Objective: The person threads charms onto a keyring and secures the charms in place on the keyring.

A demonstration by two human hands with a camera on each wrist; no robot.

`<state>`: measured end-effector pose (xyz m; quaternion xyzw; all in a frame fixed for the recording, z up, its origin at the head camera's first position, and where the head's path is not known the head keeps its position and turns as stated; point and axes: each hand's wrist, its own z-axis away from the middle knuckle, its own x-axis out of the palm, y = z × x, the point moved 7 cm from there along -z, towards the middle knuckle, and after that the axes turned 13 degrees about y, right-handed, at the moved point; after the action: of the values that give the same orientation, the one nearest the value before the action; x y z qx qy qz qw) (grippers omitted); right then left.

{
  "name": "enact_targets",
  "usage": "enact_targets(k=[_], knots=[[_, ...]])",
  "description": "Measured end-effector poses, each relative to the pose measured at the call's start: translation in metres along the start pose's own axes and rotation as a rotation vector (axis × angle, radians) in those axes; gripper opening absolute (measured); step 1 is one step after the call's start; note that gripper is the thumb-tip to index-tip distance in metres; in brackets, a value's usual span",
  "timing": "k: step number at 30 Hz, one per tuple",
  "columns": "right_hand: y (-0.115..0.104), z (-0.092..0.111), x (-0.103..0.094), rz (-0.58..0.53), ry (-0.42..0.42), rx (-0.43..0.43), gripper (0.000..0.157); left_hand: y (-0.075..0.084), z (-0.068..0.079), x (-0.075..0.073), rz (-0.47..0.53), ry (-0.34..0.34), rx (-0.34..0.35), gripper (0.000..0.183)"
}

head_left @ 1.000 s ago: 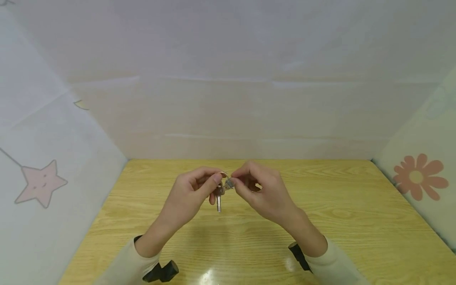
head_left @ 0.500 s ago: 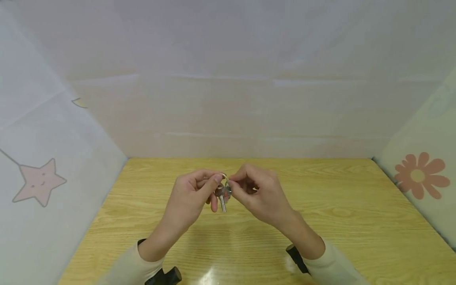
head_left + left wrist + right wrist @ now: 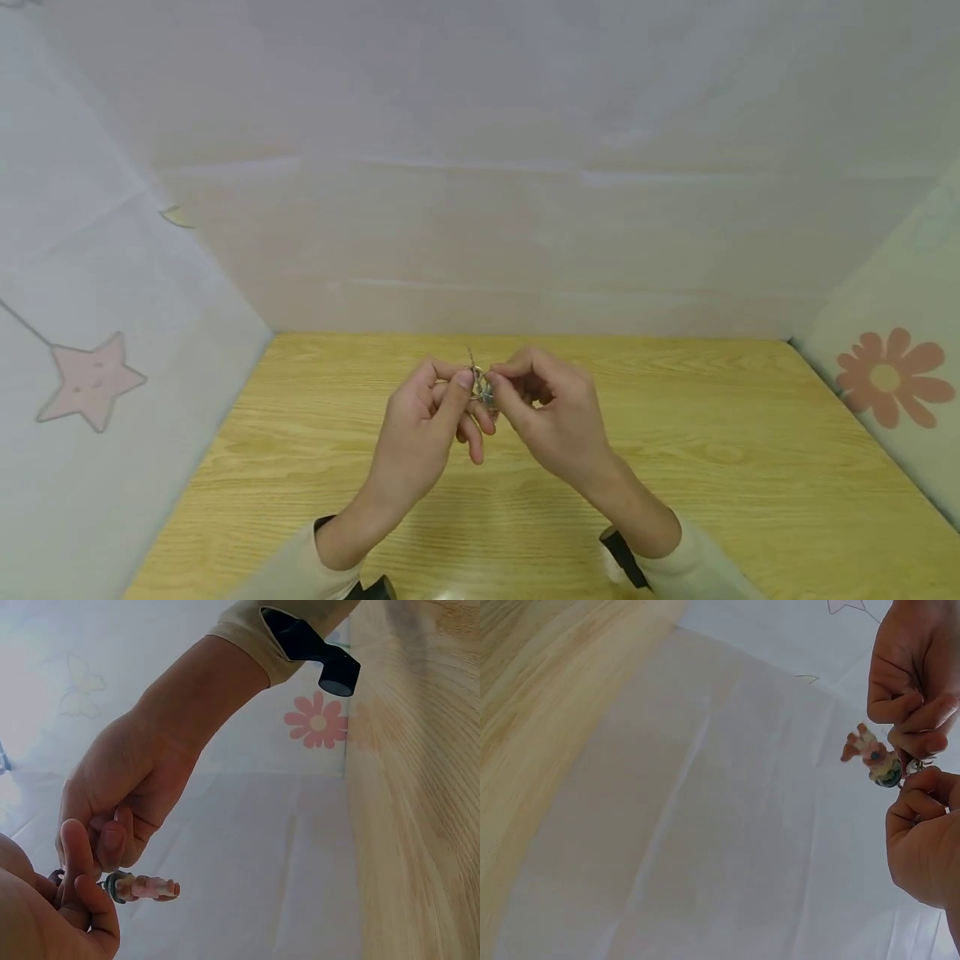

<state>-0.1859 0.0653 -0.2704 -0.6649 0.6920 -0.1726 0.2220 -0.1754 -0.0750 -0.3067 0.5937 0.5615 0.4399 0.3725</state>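
Above the table, my left hand (image 3: 423, 425) pinches a key ring (image 3: 480, 373) between thumb and index finger, with its other fingers reaching beneath it. A metal key (image 3: 471, 357) on the ring sticks upward at the left thumb tip. Opposite, my right hand (image 3: 558, 408) pinches the ring's right side with thumb and forefinger. Between the hands dangles a small figurine charm (image 3: 146, 888), pinkish with a dark green part; the right wrist view shows the charm (image 3: 874, 756) too. Fingers hide much of the ring and key.
A wood-grain table (image 3: 712, 467) lies below both hands. Pale cloth walls surround it, with a pink star (image 3: 92, 382) printed on the left and a red flower (image 3: 892, 377) on the right. Black wrist cameras sit at both sleeves.
The key, which hung downward, has swung up and now points upward. My left hand has shifted slightly right, its lower fingers extending under the ring. My right hand stays nearly in place.
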Motion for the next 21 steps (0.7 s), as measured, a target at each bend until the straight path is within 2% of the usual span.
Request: enact_targets(k=[3,7,9,11,14,17,19,21], knots=[[0.004,0.001,-0.003,-0.036,0.003,0.079,0.005,0.0,-0.001,0.004,0.028,-0.044,0.026,0.023],[0.008,0.001,-0.008,-0.057,0.016,0.197,0.013,-0.001,-0.002,0.008,0.048,-0.128,0.009,0.022],[0.01,0.001,-0.01,-0.056,0.023,0.238,0.013,-0.002,-0.003,0.009,0.035,-0.175,-0.015,0.021],[0.01,0.0,-0.011,-0.058,0.021,0.26,0.013,-0.002,-0.004,0.008,-0.028,-0.198,-0.012,0.02],[0.01,-0.001,-0.012,-0.047,0.006,0.242,0.017,0.0,-0.007,0.001,-0.181,-0.181,0.043,0.017],[0.007,-0.004,-0.012,-0.017,-0.017,0.166,0.025,0.005,-0.01,-0.008,-0.273,-0.13,0.103,0.012],[0.005,-0.005,-0.01,0.003,-0.038,0.105,0.028,0.01,-0.012,-0.013,-0.249,-0.106,0.119,0.01],[0.003,-0.005,-0.009,0.014,-0.064,0.067,0.027,0.012,-0.013,-0.015,-0.193,-0.086,0.106,0.009]])
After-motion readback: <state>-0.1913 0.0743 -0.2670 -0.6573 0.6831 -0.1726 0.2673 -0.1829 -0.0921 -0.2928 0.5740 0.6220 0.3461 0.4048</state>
